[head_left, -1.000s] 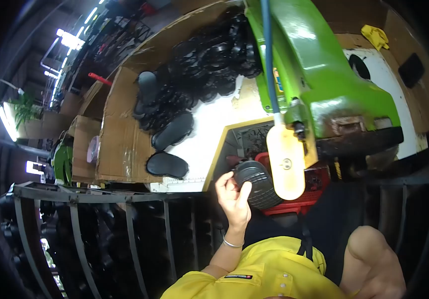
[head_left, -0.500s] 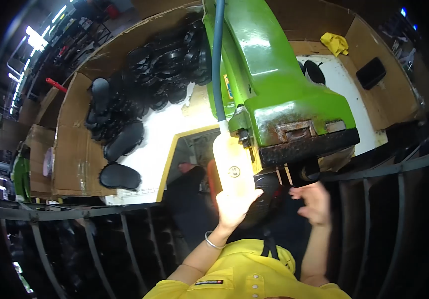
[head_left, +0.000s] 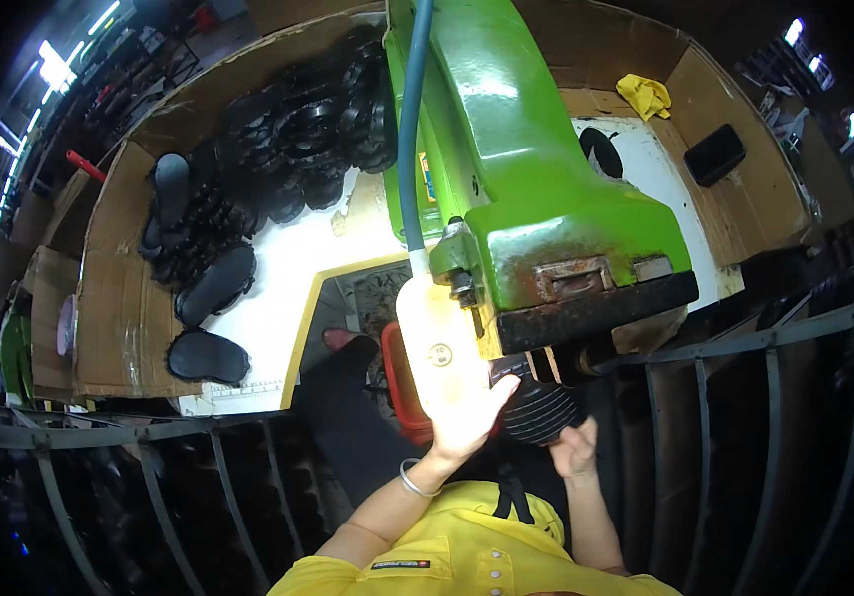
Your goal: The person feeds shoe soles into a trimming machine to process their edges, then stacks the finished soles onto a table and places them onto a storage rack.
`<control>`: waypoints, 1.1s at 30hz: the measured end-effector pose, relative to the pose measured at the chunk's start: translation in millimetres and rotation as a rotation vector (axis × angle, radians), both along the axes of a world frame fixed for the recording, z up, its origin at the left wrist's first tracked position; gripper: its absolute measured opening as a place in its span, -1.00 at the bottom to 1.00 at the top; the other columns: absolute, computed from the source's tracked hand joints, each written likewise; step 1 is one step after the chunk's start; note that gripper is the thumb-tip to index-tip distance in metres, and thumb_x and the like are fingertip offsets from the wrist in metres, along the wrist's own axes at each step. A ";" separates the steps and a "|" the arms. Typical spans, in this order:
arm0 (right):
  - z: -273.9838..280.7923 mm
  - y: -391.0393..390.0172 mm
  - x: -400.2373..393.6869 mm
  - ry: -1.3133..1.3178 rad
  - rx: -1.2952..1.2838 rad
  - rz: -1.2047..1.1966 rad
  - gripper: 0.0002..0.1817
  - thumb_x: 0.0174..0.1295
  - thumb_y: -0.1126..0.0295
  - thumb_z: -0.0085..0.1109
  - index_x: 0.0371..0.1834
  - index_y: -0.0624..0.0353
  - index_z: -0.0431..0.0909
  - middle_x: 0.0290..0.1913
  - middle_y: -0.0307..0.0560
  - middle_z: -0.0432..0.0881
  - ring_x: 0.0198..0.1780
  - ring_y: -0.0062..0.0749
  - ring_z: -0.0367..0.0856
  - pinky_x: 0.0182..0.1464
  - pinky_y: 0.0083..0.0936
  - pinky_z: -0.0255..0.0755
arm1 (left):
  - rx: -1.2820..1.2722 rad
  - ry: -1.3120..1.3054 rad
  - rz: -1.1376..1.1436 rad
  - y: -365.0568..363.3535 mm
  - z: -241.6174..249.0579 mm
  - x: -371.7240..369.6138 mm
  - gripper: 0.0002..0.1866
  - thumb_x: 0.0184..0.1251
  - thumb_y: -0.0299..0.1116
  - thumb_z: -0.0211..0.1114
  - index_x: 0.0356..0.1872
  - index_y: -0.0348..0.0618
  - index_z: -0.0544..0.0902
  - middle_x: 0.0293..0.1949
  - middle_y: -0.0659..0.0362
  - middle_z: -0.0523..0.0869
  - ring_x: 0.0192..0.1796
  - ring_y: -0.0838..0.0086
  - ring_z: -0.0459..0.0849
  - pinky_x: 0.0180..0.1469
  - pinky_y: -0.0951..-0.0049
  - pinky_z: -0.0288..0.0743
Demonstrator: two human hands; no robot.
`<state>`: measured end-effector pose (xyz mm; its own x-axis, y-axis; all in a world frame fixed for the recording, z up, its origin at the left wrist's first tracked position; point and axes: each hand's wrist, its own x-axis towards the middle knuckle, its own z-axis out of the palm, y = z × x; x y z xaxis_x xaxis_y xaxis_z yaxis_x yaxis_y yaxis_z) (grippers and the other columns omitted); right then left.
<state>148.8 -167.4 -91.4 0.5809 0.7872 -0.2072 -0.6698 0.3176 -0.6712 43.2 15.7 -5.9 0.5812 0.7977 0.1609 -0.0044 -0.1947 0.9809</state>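
In the head view, a black piece with curved ribs, which looks like a shoe sole [head_left: 538,411], sits below the head of a green machine [head_left: 556,209]. My right hand [head_left: 574,452] has its fingers curled at the sole's lower right edge. My left hand [head_left: 462,425] is on the sole's left side, thumb stretched toward it. The other left fingers are hidden by a pale, brightly lit piece [head_left: 437,328] with a round mark, apparently a lamp head. A blue tube [head_left: 411,129] leads down to it.
Many black soles [head_left: 288,139] are heaped on the white tabletop [head_left: 268,268] at left, inside cardboard walls [head_left: 114,288]. A yellow cloth [head_left: 643,96] and a dark block [head_left: 715,156] lie at right. A red bin [head_left: 402,387] stands underneath, and metal bars [head_left: 770,427] run along both sides.
My right hand has come down and left to the sole's edge. The ribbed sole now shows plainly between my hands. The whole view has shifted slightly as my head moved.
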 end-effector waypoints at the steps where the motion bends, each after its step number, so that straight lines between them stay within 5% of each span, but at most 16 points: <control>1: 10.6 1.7 8.2 -0.033 -0.042 -0.087 -0.45 -0.03 0.57 0.15 0.14 0.41 0.40 0.03 0.07 0.59 0.05 -0.21 0.60 0.13 -0.31 0.49 | -0.017 -0.028 -0.003 -1.8 1.9 1.5 -0.60 0.10 -0.58 0.43 0.00 -0.36 0.56 -0.12 0.15 0.67 -0.10 0.52 0.62 0.04 0.49 0.50; 3: 26.9 1.0 27.3 -0.110 -0.029 -0.122 -0.41 -0.03 0.57 0.15 0.18 0.41 0.36 0.09 0.04 0.56 0.11 -0.23 0.57 0.23 -0.32 0.42 | -0.122 -0.106 0.008 -5.9 5.1 5.4 -0.59 0.09 -0.59 0.43 0.01 -0.36 0.55 -0.12 0.16 0.67 -0.10 0.52 0.62 0.04 0.49 0.50; 7: 25.6 4.2 33.7 -0.162 -0.111 -0.025 -0.42 -0.02 0.52 0.23 0.15 0.40 0.38 0.01 0.01 0.61 0.00 -0.30 0.61 0.07 -0.37 0.51 | -0.118 -0.097 0.013 -7.5 -0.5 -0.5 -0.61 0.09 -0.65 0.41 -0.02 -0.37 0.54 -0.14 0.15 0.67 -0.10 0.52 0.62 0.01 0.52 0.52; 9: 3.5 1.3 20.8 -0.122 -0.144 0.115 -0.48 0.00 0.56 0.26 0.11 0.34 0.41 -0.10 -0.03 0.63 -0.20 -0.38 0.63 -0.21 -0.45 0.56 | -0.111 -0.095 0.011 -5.7 -8.1 -7.8 -0.63 0.09 -0.68 0.38 -0.04 -0.36 0.53 -0.13 0.12 0.67 -0.09 0.51 0.62 -0.01 0.54 0.53; 14: -5.8 23.5 -22.8 0.081 -0.052 0.159 -0.65 0.06 0.58 0.28 -0.04 0.31 0.53 -0.14 -0.01 0.64 -0.17 -0.34 0.63 -0.20 -0.40 0.55 | -0.094 -0.165 -0.036 1.2 -27.1 -10.5 -0.58 0.11 -0.72 0.35 0.01 -0.31 0.48 -0.07 0.10 0.63 -0.04 0.47 0.62 0.00 0.53 0.54; 17: -9.6 18.8 -26.1 0.029 -0.019 0.062 -0.63 0.03 0.56 0.30 -0.03 0.33 0.53 -0.12 0.01 0.64 -0.16 -0.33 0.63 -0.18 -0.37 0.55 | -0.182 -0.212 0.027 4.3 -9.4 -1.3 -0.76 0.09 -0.52 0.45 -0.22 -0.31 0.63 -0.38 0.16 0.64 -0.41 0.47 0.52 -0.27 0.48 0.49; 21: 15.6 15.8 -3.4 -0.120 -0.079 -0.136 -0.49 0.01 0.44 0.29 0.07 0.36 0.43 -0.03 -0.05 0.60 -0.01 -0.32 0.59 0.13 -0.38 0.45 | -0.069 -0.208 0.026 -0.3 -10.1 -1.0 -0.66 0.13 -0.58 0.39 -0.05 -0.31 0.55 -0.25 0.14 0.62 -0.28 0.46 0.55 -0.15 0.47 0.50; 24: 16.5 10.9 30.8 -0.310 -0.117 -0.262 -0.46 0.00 0.45 0.23 0.12 0.36 0.41 0.01 -0.03 0.59 0.04 -0.31 0.57 0.16 -0.38 0.43 | -0.043 -0.093 -0.062 -3.7 -26.2 -8.1 -0.50 0.13 -0.73 0.32 0.12 -0.31 0.41 -0.03 0.13 0.58 -0.07 0.53 0.61 -0.03 0.57 0.52; 27: 63.4 32.5 55.8 -0.480 -0.141 -0.296 -0.39 -0.03 0.45 0.21 0.17 0.39 0.38 0.04 -0.02 0.57 0.11 -0.32 0.52 0.27 -0.43 0.28 | 0.015 0.029 -0.054 -3.2 -20.3 -1.5 -0.53 0.15 -0.74 0.29 0.11 -0.32 0.42 -0.05 0.13 0.60 -0.06 0.54 0.60 -0.02 0.58 0.51; 31: 95.6 50.4 84.6 -0.563 -0.124 -0.269 -0.43 -0.01 0.43 0.20 0.14 0.41 0.42 0.09 -0.05 0.56 0.14 -0.34 0.50 0.26 -0.47 0.26 | 0.018 -0.006 -0.091 0.8 -12.8 5.8 -0.56 0.16 -0.72 0.28 0.09 -0.31 0.44 -0.06 0.13 0.62 -0.03 0.54 0.59 0.02 0.54 0.48; 33: 114.2 64.7 89.3 -0.561 -0.105 -0.286 -0.56 0.01 0.54 0.20 0.03 0.38 0.46 -0.06 -0.09 0.58 -0.04 -0.45 0.56 0.10 -0.54 0.39 | 0.030 -0.020 -0.079 1.0 -13.5 6.7 -0.56 0.16 -0.70 0.29 0.09 -0.31 0.45 -0.07 0.14 0.63 -0.02 0.54 0.58 0.05 0.51 0.47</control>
